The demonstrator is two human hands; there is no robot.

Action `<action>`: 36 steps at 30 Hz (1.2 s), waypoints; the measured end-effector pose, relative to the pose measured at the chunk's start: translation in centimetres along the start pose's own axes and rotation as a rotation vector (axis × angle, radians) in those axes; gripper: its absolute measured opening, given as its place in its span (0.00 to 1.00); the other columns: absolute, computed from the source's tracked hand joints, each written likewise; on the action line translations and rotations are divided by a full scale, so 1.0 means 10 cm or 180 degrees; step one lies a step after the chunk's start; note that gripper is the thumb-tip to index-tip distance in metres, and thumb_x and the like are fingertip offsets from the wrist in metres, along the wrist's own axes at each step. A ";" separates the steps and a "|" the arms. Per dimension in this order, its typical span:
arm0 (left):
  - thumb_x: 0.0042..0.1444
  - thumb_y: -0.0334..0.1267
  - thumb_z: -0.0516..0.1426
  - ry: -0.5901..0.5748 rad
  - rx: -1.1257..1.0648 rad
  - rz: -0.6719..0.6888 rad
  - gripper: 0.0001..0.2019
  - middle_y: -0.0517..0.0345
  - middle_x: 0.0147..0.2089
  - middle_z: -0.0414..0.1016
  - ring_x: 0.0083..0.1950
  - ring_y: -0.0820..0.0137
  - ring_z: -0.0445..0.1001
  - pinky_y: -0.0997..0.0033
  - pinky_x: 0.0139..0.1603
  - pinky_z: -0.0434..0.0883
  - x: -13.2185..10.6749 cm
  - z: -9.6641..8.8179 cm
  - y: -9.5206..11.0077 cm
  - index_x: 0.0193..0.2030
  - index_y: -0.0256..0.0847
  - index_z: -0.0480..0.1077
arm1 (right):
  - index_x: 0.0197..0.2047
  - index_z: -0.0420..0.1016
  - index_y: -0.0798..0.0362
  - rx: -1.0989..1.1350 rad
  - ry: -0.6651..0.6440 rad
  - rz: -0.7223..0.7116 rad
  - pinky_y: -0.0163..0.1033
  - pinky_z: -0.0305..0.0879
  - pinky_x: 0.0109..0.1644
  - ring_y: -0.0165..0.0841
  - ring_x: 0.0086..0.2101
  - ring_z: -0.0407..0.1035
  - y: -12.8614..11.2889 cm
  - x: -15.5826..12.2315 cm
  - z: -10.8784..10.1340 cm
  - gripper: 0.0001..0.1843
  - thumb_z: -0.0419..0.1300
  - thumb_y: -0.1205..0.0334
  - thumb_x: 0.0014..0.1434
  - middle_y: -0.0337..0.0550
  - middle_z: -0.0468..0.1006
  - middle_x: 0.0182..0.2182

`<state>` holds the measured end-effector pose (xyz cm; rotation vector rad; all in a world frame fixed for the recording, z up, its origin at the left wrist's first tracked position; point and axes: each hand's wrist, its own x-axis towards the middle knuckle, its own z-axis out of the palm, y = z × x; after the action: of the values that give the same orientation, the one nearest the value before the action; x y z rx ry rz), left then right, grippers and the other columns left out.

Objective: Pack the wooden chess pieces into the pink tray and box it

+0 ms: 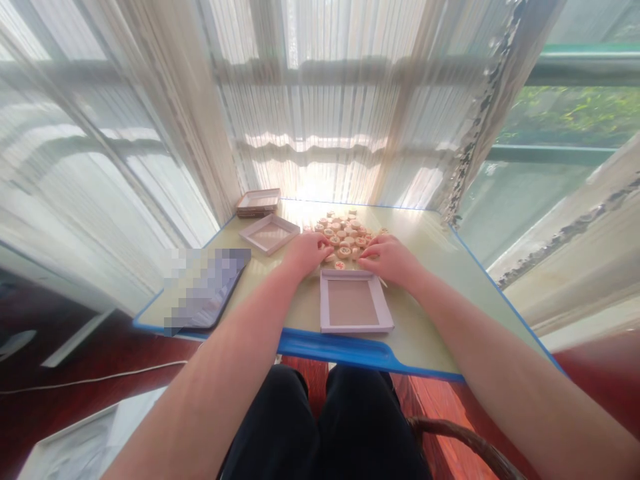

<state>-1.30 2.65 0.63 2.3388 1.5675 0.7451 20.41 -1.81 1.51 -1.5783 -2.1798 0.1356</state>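
Pale round discs (349, 241), one red-marked, loosely heaped — hands (384, 257) curled alongside, grip unclear

Discs (342, 240) are lying between and beyond the fingers (373, 251); a tray (353, 303) is sitting on their near side; a second tray (270, 233) and stack (258, 202) are resting leftward.

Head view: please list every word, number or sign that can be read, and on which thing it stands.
No text reads clearly.
Front round piece: a red character, too blurred to read.
Piece behind it: a dark character, too small to read.
Rest of the pile: marks too small.
Flat object at left: partly pixelated, unreadable.
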 end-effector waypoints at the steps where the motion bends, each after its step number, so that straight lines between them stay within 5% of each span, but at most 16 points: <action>1: 0.51 0.46 0.57 0.0003 -0.0005 -0.0013 0.13 0.55 0.35 0.75 0.36 0.66 0.71 0.68 0.38 0.67 0.00 0.00 0.00 0.37 0.42 0.76 | 0.33 0.81 0.47 -0.0008 0.0021 0.0004 0.44 0.60 0.53 0.39 0.45 0.65 -0.01 0.00 0.00 0.11 0.59 0.54 0.53 0.44 0.75 0.37; 6: 0.53 0.42 0.54 0.0084 0.0060 0.0054 0.11 0.54 0.36 0.75 0.38 0.66 0.71 0.68 0.39 0.67 -0.02 -0.01 0.03 0.33 0.40 0.76 | 0.35 0.80 0.48 -0.0030 0.0165 -0.0029 0.46 0.61 0.52 0.40 0.46 0.65 -0.04 -0.02 0.01 0.11 0.58 0.56 0.53 0.46 0.74 0.39; 12: 0.49 0.49 0.57 -0.0016 0.0117 -0.0009 0.14 0.55 0.36 0.74 0.36 0.67 0.70 0.70 0.35 0.66 -0.05 -0.06 0.10 0.33 0.41 0.75 | 0.42 0.80 0.47 0.0049 0.0180 -0.0130 0.44 0.62 0.51 0.40 0.46 0.67 -0.05 -0.01 0.02 0.15 0.58 0.52 0.54 0.44 0.76 0.40; 25: 0.50 0.47 0.56 -0.0020 0.0046 -0.0112 0.13 0.57 0.33 0.76 0.33 0.69 0.70 0.71 0.32 0.63 -0.03 -0.05 0.07 0.34 0.41 0.76 | 0.30 0.80 0.53 0.0011 -0.0045 -0.0389 0.40 0.61 0.45 0.37 0.38 0.68 -0.09 -0.02 -0.06 0.18 0.51 0.56 0.61 0.45 0.77 0.29; 29: 0.54 0.48 0.54 -0.0039 0.0143 -0.0037 0.15 0.56 0.33 0.76 0.34 0.69 0.70 0.71 0.34 0.63 -0.04 -0.08 0.08 0.33 0.40 0.76 | 0.36 0.81 0.51 0.0039 0.0029 -0.0203 0.41 0.61 0.47 0.38 0.41 0.68 -0.09 -0.04 -0.05 0.12 0.56 0.58 0.56 0.44 0.77 0.33; 36: 0.61 0.46 0.45 -0.0110 0.0486 0.0122 0.21 0.53 0.30 0.75 0.31 0.68 0.69 0.70 0.32 0.61 -0.04 -0.09 0.08 0.27 0.38 0.72 | 0.50 0.76 0.48 0.0136 0.0224 -0.0485 0.46 0.58 0.55 0.39 0.46 0.66 -0.10 -0.04 0.00 0.18 0.54 0.58 0.59 0.46 0.75 0.41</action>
<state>-1.25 1.91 1.59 2.4816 1.6221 0.6092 19.65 -2.54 1.66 -1.3674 -2.2174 0.0778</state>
